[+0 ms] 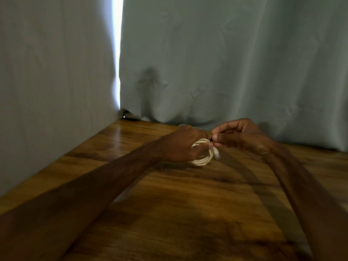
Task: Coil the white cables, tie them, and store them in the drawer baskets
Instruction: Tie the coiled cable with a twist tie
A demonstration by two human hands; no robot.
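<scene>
Cable: a white cable (202,160) is wound into a small ring. It is at the far middle of the table, up in the hands, with its low edge just over the wood or on it; I cannot tell which.
Plug: a clear plug (217,154) hangs down on the right side of the ring.
Left hand: the left hand (180,146) holds the ring from the left. Its fingers are curled round the loops, and the thumb lies over the front of them.
Right hand: the right hand (243,136) is just to the right of the left hand, and the two almost touch.
Right fingers: the thumb and first finger are pressed together on a tiny dark tie (211,140) at the top of the ring. The other fingers are curled in behind.
Tie: it is very small and dark. I cannot tell if it goes all the way round the loops.
Arms: both arms are bare and reach out long over the table from the near side.
Table: the table (188,213) is brown wood and a bit shiny.
Curtain: a grey-blue curtain (226,63) hangs at the far side and on the left.
Light: a thin bright strip (117,53) shows in the far left corner where the two cloths meet.
White bit: something white (181,125) peeks out behind the left hand, too small to tell what it is.
</scene>
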